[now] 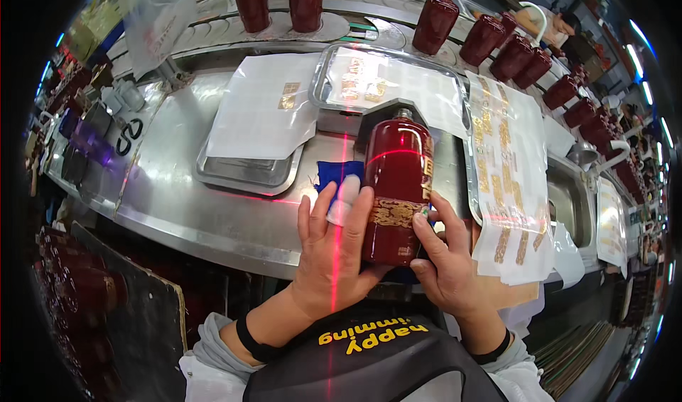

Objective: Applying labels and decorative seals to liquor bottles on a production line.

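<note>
Gripping hands: the left hand [330, 260] and right hand [451, 267] held a dark red bottle [398, 171] between them at the near edge of the table [167, 178], left fingers spread along its side, right fingertips on its gold band [395, 214].
Bottle: its neck pointed to the far edge, before a dark angular support [389, 106].
Blue cloth [331, 174]: it lay beside the left hand's white-covered finger.
Metal trays: one [245, 179] sat left of the bottle beneath a white sheet [259, 107]; another [321, 82] stood toward the far edge.
Gold decals: strips on white sheets [529, 167] lay near the right edge.
Far edge: other red bottles [435, 27] stood beyond it.
Left end: black-handled scissors [125, 146] lay there.
</note>
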Action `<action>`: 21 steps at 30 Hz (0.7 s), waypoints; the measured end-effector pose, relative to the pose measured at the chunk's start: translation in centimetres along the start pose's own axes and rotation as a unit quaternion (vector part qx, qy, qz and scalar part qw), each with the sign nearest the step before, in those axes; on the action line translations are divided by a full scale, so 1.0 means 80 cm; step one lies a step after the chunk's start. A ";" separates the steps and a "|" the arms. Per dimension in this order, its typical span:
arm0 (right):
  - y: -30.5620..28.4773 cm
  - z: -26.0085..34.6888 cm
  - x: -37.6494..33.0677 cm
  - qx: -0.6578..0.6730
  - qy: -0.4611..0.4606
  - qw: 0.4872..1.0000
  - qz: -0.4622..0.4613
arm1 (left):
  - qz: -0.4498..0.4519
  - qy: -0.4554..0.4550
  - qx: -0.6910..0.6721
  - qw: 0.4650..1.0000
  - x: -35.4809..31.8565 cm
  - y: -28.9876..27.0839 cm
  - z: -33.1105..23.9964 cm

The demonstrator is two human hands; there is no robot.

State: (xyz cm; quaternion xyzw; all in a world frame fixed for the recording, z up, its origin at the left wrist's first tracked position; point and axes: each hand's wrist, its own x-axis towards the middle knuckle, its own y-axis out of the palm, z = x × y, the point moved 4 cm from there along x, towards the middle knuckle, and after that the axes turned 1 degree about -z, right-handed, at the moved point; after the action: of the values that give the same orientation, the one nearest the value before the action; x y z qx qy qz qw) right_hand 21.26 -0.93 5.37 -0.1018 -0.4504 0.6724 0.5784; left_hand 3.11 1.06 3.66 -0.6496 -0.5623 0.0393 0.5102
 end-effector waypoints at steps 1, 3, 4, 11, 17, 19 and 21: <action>0.000 0.000 0.000 0.000 -0.002 1.000 0.000 | 0.014 -0.015 0.050 0.999 0.003 0.003 -0.002; -0.002 -0.001 -0.001 0.001 -0.001 1.000 -0.007 | -0.010 0.048 0.034 0.998 0.011 0.004 -0.006; -0.002 0.000 -0.001 -0.004 -0.010 1.000 -0.008 | -0.020 0.060 -0.008 0.998 0.015 0.006 -0.003; -0.005 -0.002 -0.001 -0.006 -0.065 0.997 -0.041 | 0.030 -0.017 -0.135 0.990 0.009 0.010 0.014; -0.006 -0.006 -0.007 -0.004 -0.057 0.997 -0.048 | 0.038 -0.030 -0.164 0.985 0.019 0.011 0.016; -0.007 -0.006 -0.007 0.003 -0.059 0.997 -0.052 | 0.067 -0.113 -0.319 0.939 0.018 0.014 0.021; -0.008 -0.007 -0.007 0.011 -0.062 0.997 -0.049 | 0.006 0.024 -0.069 0.997 0.016 0.002 0.005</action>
State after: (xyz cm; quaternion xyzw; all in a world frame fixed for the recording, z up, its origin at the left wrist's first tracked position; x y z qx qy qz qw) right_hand 22.24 -1.21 5.33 -0.0312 -0.4828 0.6528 0.5828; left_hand 3.41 2.35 4.03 -0.6876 -0.5468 -0.0123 0.4775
